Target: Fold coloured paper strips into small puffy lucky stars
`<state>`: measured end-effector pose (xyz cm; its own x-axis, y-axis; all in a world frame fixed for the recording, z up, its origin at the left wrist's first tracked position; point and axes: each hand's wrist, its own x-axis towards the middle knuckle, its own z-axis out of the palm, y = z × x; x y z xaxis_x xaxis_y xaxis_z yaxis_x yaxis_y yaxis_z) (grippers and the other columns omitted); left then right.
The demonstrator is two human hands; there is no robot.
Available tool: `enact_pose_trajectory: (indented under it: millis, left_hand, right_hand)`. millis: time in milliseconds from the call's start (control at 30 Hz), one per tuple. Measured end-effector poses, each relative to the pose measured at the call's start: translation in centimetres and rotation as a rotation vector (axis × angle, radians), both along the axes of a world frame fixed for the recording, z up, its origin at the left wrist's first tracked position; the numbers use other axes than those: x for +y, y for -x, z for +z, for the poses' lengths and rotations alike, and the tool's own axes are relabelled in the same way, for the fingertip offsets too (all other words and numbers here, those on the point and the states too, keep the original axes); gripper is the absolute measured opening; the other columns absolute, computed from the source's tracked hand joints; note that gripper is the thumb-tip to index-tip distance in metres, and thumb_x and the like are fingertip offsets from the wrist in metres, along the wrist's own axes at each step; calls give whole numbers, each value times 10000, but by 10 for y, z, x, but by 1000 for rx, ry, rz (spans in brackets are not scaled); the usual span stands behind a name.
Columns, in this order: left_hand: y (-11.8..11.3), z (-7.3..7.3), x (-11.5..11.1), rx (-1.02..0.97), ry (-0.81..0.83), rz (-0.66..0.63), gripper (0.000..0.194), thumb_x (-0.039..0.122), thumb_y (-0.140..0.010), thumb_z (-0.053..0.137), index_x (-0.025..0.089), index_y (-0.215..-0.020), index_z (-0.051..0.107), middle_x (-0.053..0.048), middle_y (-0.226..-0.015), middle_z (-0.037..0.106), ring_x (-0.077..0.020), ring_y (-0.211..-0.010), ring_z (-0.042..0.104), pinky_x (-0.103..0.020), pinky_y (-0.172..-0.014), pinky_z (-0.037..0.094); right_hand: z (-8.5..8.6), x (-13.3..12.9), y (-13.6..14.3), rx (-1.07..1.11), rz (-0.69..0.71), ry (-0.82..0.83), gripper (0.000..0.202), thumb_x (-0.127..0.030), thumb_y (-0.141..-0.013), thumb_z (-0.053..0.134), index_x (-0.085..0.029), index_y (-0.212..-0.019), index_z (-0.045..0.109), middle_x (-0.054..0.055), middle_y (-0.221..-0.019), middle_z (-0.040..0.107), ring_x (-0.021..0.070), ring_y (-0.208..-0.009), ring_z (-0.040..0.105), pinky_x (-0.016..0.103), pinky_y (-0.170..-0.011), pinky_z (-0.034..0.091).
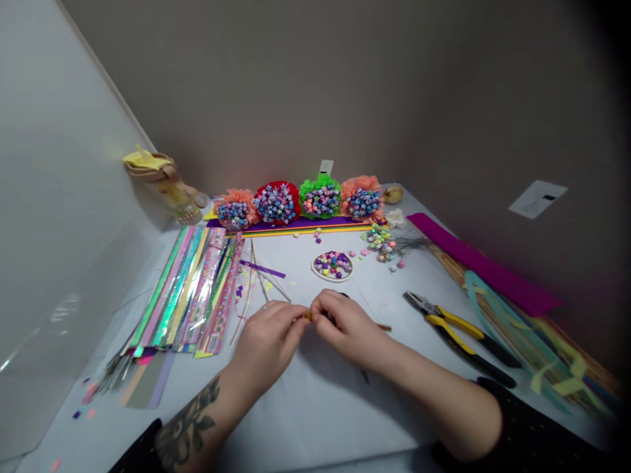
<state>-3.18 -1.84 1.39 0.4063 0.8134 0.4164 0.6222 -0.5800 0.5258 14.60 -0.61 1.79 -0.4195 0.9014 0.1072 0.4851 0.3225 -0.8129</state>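
Observation:
Both hands meet above the middle of the white table. My left hand (271,332) has thumb and index finger pinched on a small yellowish-brown piece (308,316). My right hand (348,322) closes on the other side of that piece, its fingers curled and touching it. Something dark shows partly behind the right hand, and a thin brown stick end (383,327) pokes out past its wrist side. Just beyond the hands lies a round dish (332,266) of small purple, pink and blue paper stars.
Packs of shiny paper strips (190,289) lie left. Pliers (461,335) with yellow-black handles rest right, beside a magenta strip (486,266) and ribbons. Star bouquets (277,202) line the back; wired stars (379,238) sit back right. A clear bottle (185,207) stands back left.

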Motion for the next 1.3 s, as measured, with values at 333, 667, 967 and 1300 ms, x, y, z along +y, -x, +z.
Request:
enact_pose_trajectory:
  millis: [333, 667, 967, 1300]
  left_hand:
    - [-4, -1, 2, -57, 184, 93, 133, 184, -854, 502, 184, -738, 568, 5, -688, 585, -124, -637, 551, -223, -582, 433]
    - [-12, 4, 2, -134, 300, 144, 144, 209, -836, 501, 179, -722, 584, 9, -664, 593, -124, -607, 554, -221, -546, 426]
    - [-14, 4, 5, -255, 422, 202, 147, 253, -836, 508, 168, -748, 590, -4, -697, 611, -135, -659, 573, -229, -585, 452]
    - [-16, 4, 1, -250, 371, 174, 121, 225, -813, 526, 172, -731, 597, 5, -675, 613, -121, -618, 567, -210, -541, 437]
  right_hand:
    - [-3, -1, 2, 2, -22, -52, 112, -99, -795, 503, -180, -725, 534, 1, -715, 527, 136, -692, 500, 250, -633, 373]
    - [-2, 1, 0, 95, -33, -93, 149, -51, -748, 496, -181, -680, 525, -14, -684, 512, 124, -664, 492, 236, -606, 371]
    - [0, 1, -1, 137, -109, -22, 140, -79, -749, 528, -176, -818, 602, 2, -750, 572, 117, -668, 517, 230, -591, 391]
    - [0, 1, 0, 136, -98, -64, 122, -113, -775, 518, -181, -674, 528, -23, -659, 514, 97, -586, 466, 217, -539, 363]
